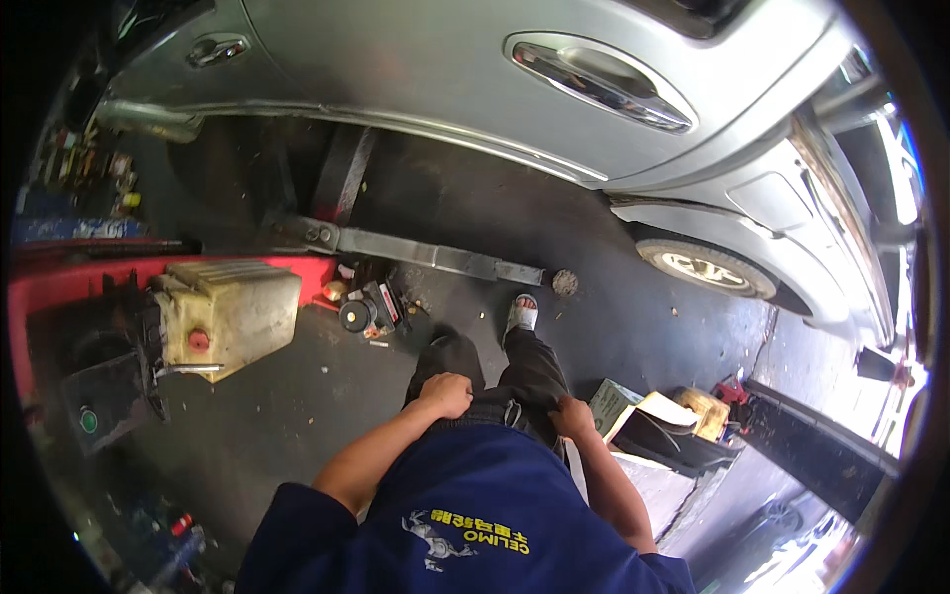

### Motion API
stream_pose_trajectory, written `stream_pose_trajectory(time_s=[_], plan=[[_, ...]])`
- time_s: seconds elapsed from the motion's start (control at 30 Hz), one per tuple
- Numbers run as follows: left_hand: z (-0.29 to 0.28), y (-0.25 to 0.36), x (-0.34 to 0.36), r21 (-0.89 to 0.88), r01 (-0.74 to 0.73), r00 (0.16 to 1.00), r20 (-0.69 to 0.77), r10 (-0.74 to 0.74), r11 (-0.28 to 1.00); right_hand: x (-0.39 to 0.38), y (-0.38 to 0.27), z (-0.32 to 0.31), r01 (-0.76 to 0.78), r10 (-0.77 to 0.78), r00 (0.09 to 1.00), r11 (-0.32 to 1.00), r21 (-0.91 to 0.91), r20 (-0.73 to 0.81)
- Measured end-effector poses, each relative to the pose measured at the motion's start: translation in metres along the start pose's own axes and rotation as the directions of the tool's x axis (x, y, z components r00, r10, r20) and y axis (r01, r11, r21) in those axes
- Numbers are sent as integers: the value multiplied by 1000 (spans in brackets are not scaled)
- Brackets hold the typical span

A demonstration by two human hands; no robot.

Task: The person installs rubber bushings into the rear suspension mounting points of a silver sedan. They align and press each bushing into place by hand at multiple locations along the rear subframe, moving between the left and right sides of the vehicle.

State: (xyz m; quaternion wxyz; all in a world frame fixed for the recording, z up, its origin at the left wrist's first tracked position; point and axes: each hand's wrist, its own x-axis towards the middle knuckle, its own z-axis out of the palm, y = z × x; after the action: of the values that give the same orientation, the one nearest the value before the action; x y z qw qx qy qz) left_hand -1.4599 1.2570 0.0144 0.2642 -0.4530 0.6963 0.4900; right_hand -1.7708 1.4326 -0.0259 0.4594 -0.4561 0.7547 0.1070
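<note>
My left hand (447, 394) is closed at the front of my dark trousers (531, 368), near the waistband, with the fingers curled into the cloth. On the other side, my right hand (574, 420) grips the same trousers at the hip; its fingertips are partly hidden. A navy T-shirt (475, 505) with a yellow and white print hangs below the hands. One foot in a light sandal (522, 314) shows on the dark floor.
A silver car (416, 69) spans the far side, its wheel (705, 265) at right. A metal lift arm (440, 254) reaches under it. At left are a yellowed plastic tank (237, 317) and a red lift post base (312, 272). Boxes (614, 404) and a black tray (673, 443) stand right.
</note>
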Motion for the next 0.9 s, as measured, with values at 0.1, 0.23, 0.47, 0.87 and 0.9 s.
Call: stream_pose_trajectory(time_s=[0.1,0.23,0.47,0.87,0.9], plan=[[-4,31,7,18,49,998,27,-50,999,4,27,-27,2,-5,999,998,62,54],[-6,14,1,-147,-2,989,146,24,989,5,34,-64,55,-60,985,998,37,160],[49,-29,-16,-508,186,854,507,117,841,-5,14,-128,12,-150,812,970,241,564],[-3,-206,415,-313,-79,884,-461,-78,946,584,147,-50,-469,484,869,731,496,108],[-18,-230,462,-209,-64,768,-634,-86,976,622,154,-31,-511,537,837,698,502,106]])
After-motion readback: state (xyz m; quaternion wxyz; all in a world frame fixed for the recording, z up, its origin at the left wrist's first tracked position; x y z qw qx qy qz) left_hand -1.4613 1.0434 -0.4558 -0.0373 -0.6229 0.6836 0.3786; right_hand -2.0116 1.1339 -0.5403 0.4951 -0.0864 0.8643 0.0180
